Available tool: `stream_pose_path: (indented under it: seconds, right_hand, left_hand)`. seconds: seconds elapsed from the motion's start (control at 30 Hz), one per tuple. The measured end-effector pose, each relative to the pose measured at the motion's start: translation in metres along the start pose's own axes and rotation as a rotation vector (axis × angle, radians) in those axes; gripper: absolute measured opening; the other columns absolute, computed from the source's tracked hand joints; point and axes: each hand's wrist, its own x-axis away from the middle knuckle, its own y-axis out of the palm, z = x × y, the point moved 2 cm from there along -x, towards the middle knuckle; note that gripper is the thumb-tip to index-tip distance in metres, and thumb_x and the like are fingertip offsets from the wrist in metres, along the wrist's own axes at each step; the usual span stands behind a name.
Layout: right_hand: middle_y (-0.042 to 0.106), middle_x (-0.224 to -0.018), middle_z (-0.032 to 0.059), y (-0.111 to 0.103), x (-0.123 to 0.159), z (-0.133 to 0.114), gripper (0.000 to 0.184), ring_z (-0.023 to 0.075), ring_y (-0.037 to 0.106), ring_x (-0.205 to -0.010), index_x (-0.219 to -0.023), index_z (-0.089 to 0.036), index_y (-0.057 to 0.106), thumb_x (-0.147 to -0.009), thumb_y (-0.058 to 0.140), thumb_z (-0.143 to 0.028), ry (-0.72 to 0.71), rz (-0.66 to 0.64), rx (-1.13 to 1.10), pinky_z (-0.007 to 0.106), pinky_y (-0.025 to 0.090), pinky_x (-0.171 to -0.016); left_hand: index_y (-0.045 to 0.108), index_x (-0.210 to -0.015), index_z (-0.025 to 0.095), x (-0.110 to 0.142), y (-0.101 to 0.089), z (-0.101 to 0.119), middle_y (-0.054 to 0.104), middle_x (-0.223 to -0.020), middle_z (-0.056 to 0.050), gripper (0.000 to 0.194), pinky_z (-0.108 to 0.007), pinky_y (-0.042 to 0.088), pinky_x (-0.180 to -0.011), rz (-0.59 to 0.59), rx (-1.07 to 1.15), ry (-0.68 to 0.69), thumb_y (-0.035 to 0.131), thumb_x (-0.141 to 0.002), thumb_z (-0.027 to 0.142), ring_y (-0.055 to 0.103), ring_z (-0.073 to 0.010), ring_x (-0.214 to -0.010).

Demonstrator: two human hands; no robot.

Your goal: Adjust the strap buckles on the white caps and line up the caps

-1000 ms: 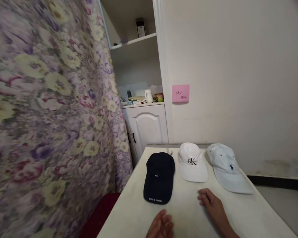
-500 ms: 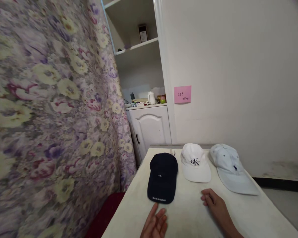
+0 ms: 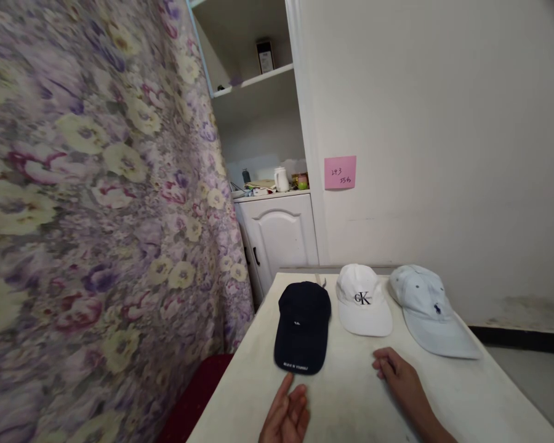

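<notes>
Three baseball caps stand in a row on the pale table. A navy cap (image 3: 303, 326) is on the left, with small white lettering along its brim. The white cap (image 3: 364, 301) in the middle carries a black "CK" mark. On the right is a light blue cap (image 3: 431, 314) with a small dark emblem. My left hand (image 3: 286, 411) is open, palm turned up, its index fingertip close to the front edge of the navy brim; whether it touches cannot be told. My right hand (image 3: 394, 372) rests below the white cap, fingers loosely bent and slightly apart, holding nothing visible.
The caps share a cream-coloured table (image 3: 351, 403). A floral curtain (image 3: 120, 246) hangs to the left, above a dark red seat (image 3: 196, 394). Behind stand a white cabinet (image 3: 284, 237) with a white jug (image 3: 281, 179) on it, and a wall with a pink note (image 3: 340, 172).
The whole view has shifted very slightly. Both hands and all three caps keep practically the same places.
</notes>
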Motion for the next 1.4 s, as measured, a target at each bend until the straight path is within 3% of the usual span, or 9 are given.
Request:
stream_pose_path:
  seconds: [0.27,0.37,0.43,0.5,0.6,0.73,0.93,1.23,1.4]
  right_hand:
    - [0.075,-0.075,0.0028,0.000,-0.001,0.000,0.027,0.0243,0.069,-0.067,-0.090,-0.022,0.065,-0.083,0.049,-0.042,0.001,-0.002,-0.004,0.037,0.053,-0.070]
    - [0.075,-0.075,0.0031,0.000,-0.001,0.000,0.028,0.0242,0.070,-0.066,-0.091,-0.022,0.065,-0.083,0.048,-0.043,0.002,-0.005,-0.007,0.037,0.052,-0.069]
    - [0.075,-0.075,0.0036,0.001,-0.001,-0.001,0.029,0.0245,0.070,-0.066,-0.090,-0.021,0.065,-0.082,0.048,-0.044,0.001,-0.004,-0.008,0.038,0.052,-0.068]
    - [0.075,-0.074,0.0037,0.001,-0.002,-0.002,0.028,0.0243,0.069,-0.065,-0.089,-0.021,0.065,-0.082,0.048,-0.043,0.000,-0.002,-0.006,0.038,0.052,-0.068]
    - [0.075,-0.074,0.0033,0.002,-0.002,-0.005,0.027,0.0236,0.069,-0.065,-0.089,-0.022,0.065,-0.083,0.048,-0.041,-0.005,-0.002,-0.010,0.037,0.052,-0.068]
    - [0.074,-0.073,0.0029,0.004,-0.003,-0.004,0.028,0.0231,0.069,-0.065,-0.089,-0.022,0.064,-0.084,0.047,-0.043,-0.014,-0.004,-0.024,0.036,0.052,-0.068]
    - [0.074,-0.072,0.0010,0.006,-0.005,0.000,0.026,0.0230,0.069,-0.063,-0.086,-0.023,0.063,-0.083,0.047,-0.044,-0.016,0.001,-0.058,0.036,0.051,-0.066]
    - [0.071,-0.066,-0.0012,0.008,-0.006,-0.005,0.022,0.0226,0.065,-0.060,-0.080,-0.025,0.064,-0.079,0.052,-0.043,-0.005,0.013,-0.178,0.036,0.048,-0.065]
    - [0.070,-0.063,-0.0019,0.011,-0.009,-0.009,0.020,0.0202,0.061,-0.056,-0.078,-0.023,0.065,-0.073,0.064,-0.042,0.041,-0.014,-0.365,0.034,0.045,-0.061]
  left_hand:
    - [0.019,-0.159,0.015,0.004,0.008,0.003,0.081,-0.103,-0.015,0.080,-0.030,0.057,-0.080,0.019,-0.017,0.007,0.060,-0.092,0.004,0.077,-0.0185,-0.085]
    - [0.046,-0.149,0.020,0.001,0.004,0.004,0.080,-0.106,-0.014,0.061,-0.031,0.057,-0.082,0.027,-0.037,0.009,0.061,-0.091,0.004,0.076,-0.0181,-0.087]
    - [0.068,-0.127,0.021,0.001,0.006,0.006,0.081,-0.104,-0.011,0.041,-0.030,0.058,-0.078,0.007,-0.019,-0.002,0.060,-0.091,0.004,0.076,-0.0164,-0.082]
    - [0.074,-0.113,0.020,0.001,0.012,0.009,0.081,-0.096,-0.009,0.032,-0.028,0.058,-0.074,-0.021,0.014,0.004,0.057,-0.092,0.003,0.074,-0.0140,-0.074]
    - [0.073,-0.112,0.014,0.001,0.026,0.015,0.079,-0.087,-0.011,0.031,-0.026,0.059,-0.069,0.019,0.007,0.067,0.054,-0.091,0.000,0.072,-0.0129,-0.067]
    - [0.071,-0.104,0.009,-0.007,0.048,0.024,0.079,-0.091,-0.015,0.025,-0.030,0.061,-0.074,0.099,-0.032,0.154,0.058,-0.087,-0.003,0.075,-0.0183,-0.076]
    - [0.071,-0.091,0.014,-0.028,0.081,0.038,0.079,-0.093,-0.008,0.016,-0.038,0.056,-0.099,0.015,-0.002,0.186,0.059,-0.090,0.003,0.075,-0.0196,-0.093]
    - [0.068,-0.116,0.012,-0.055,0.124,0.059,0.083,-0.088,-0.008,0.025,-0.034,0.062,-0.080,-0.048,-0.037,0.125,0.060,-0.092,0.007,0.078,-0.0222,-0.083]
    - [0.074,-0.110,0.018,-0.047,0.138,0.056,0.082,-0.102,-0.004,0.028,-0.033,0.059,-0.090,-0.110,-0.024,0.211,0.053,-0.095,0.007,0.075,-0.0235,-0.105]
